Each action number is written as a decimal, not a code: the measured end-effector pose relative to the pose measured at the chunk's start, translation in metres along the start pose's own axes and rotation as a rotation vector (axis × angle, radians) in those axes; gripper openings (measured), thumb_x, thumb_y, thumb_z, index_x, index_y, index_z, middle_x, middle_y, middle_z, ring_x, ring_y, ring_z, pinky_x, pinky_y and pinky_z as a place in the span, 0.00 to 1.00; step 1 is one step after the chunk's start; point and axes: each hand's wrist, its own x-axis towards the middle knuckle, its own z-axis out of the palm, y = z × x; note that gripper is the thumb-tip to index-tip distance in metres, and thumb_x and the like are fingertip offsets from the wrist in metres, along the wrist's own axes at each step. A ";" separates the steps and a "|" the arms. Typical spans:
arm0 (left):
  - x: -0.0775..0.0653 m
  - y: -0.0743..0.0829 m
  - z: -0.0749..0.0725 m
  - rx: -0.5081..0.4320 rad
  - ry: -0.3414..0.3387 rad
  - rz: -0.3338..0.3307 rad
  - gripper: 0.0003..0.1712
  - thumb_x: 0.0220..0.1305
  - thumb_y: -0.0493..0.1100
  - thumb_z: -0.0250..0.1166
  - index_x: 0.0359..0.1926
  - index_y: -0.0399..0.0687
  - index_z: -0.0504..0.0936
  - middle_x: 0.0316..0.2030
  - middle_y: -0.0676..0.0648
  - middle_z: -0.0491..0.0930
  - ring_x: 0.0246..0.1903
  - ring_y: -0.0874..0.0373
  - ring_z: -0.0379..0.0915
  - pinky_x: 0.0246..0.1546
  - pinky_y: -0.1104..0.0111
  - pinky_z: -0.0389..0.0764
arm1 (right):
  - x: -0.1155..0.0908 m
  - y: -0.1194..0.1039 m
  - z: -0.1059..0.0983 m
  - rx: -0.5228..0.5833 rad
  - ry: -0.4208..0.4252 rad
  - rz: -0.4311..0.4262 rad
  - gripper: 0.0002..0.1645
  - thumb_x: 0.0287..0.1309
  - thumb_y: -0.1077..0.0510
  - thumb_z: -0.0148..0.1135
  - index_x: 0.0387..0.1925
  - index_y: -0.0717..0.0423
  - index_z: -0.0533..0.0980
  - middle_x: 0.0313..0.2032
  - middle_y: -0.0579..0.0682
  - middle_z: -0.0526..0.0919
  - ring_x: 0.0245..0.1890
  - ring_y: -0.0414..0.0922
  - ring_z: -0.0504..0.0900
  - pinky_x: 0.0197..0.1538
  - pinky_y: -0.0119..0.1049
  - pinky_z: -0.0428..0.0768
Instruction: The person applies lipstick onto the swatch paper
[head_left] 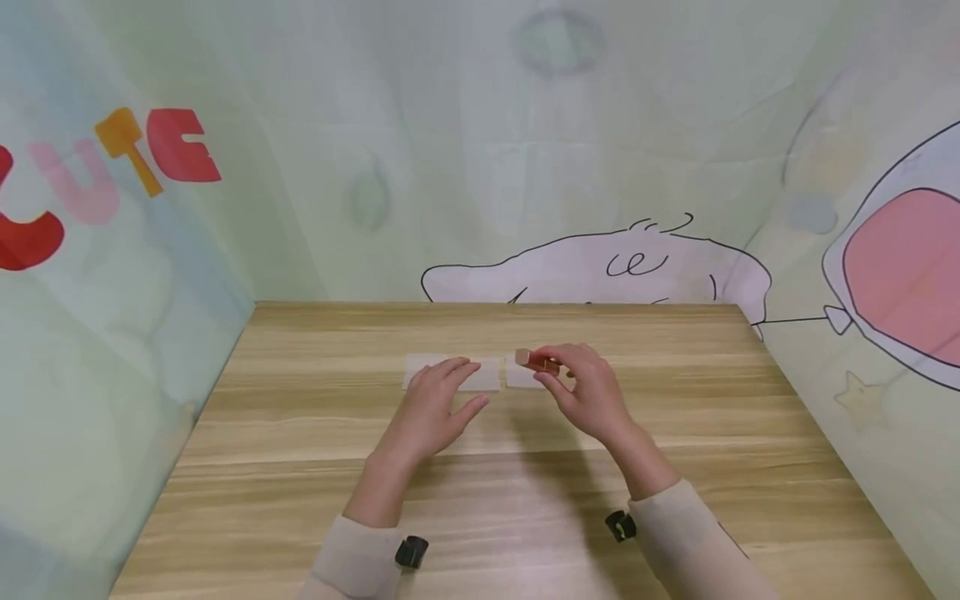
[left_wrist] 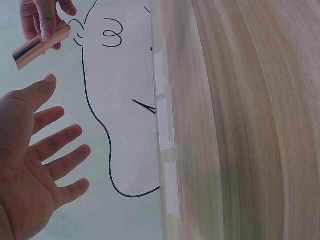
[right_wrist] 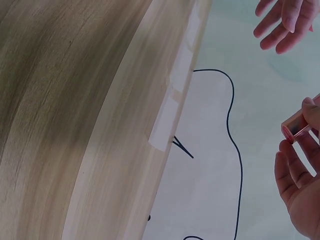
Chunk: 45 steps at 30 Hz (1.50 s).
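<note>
A shiny rose-gold lipstick tube [head_left: 531, 361] is held between the thumb and fingers of my right hand [head_left: 592, 392], above the table. In the left wrist view the closed tube [left_wrist: 27, 54] lies slanted, with a seam around its middle. The right wrist view shows its reddish end [right_wrist: 287, 133]. My left hand [head_left: 431, 408] hovers to the left with its fingers spread and nothing in it. Flat white paper pieces lie beneath both hands: one right piece [head_left: 517, 377] under the tube, another [head_left: 483, 377] partly covered by the left fingers.
The wood-grain table [head_left: 480, 517] ends at a back edge against a printed curtain [head_left: 465, 167]. Curtain also hangs along both sides. A black clip-like device [head_left: 412, 552] sits at the left cuff, and a similar one [head_left: 620, 525] at the right.
</note>
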 end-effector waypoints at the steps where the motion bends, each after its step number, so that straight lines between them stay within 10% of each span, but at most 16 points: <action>1: 0.000 0.000 0.000 0.001 -0.002 -0.001 0.29 0.64 0.57 0.58 0.61 0.49 0.73 0.60 0.45 0.71 0.61 0.50 0.64 0.65 0.51 0.57 | 0.000 0.000 0.000 -0.001 -0.002 -0.006 0.14 0.54 0.55 0.67 0.44 0.48 0.79 0.38 0.42 0.83 0.35 0.39 0.75 0.33 0.41 0.78; 45: 0.001 -0.002 -0.011 0.018 0.010 0.021 0.27 0.63 0.55 0.60 0.60 0.48 0.73 0.57 0.47 0.73 0.59 0.51 0.66 0.65 0.51 0.58 | 0.010 -0.020 0.020 -0.090 -0.078 -0.137 0.17 0.50 0.54 0.70 0.44 0.48 0.80 0.41 0.42 0.84 0.39 0.42 0.76 0.43 0.41 0.73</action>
